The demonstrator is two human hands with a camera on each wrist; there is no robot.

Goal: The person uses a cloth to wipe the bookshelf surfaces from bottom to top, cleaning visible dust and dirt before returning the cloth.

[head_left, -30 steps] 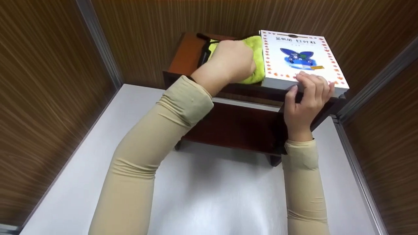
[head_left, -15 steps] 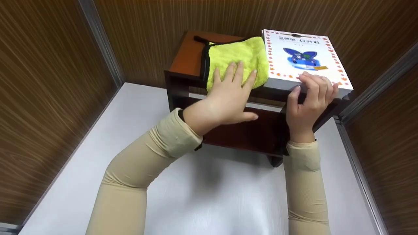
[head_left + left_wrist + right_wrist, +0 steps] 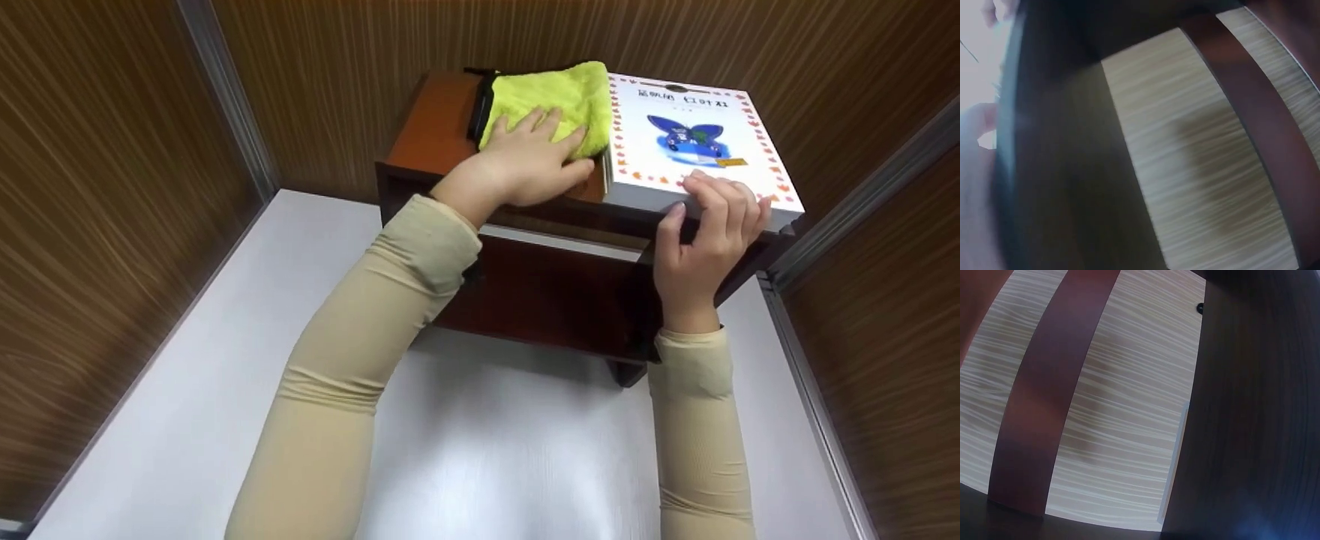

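Note:
In the head view a yellow-green cleaning cloth (image 3: pixel 559 94) with black edging lies on top of a dark brown wooden shelf (image 3: pixel 429 139). My left hand (image 3: pixel 525 165) rests on the cloth's near part, fingers straight and spread, the thumb over the shelf top. Right of the cloth is a thick white book (image 3: pixel 637 150) with a blue butterfly picture on its cover. My right hand (image 3: pixel 709 240) holds the book at its front edge, fingertips bent over the cover and thumb against the grey side. The left wrist view shows blurred fingers (image 3: pixel 979 121) at its left edge.
Below the top is a lower dark red board (image 3: pixel 555 300). The shelf stands on a white surface (image 3: pixel 487 450), close to a wood-grain back wall (image 3: pixel 337 97). Wood-grain panels (image 3: pixel 97 187) with metal strips flank it. Both wrist views look under the shelf top.
My left hand goes from a fist on the cloth to spread fingers, back toward me and then forward again. The cloth has slid away toward the wall. My right hand stays at the book.

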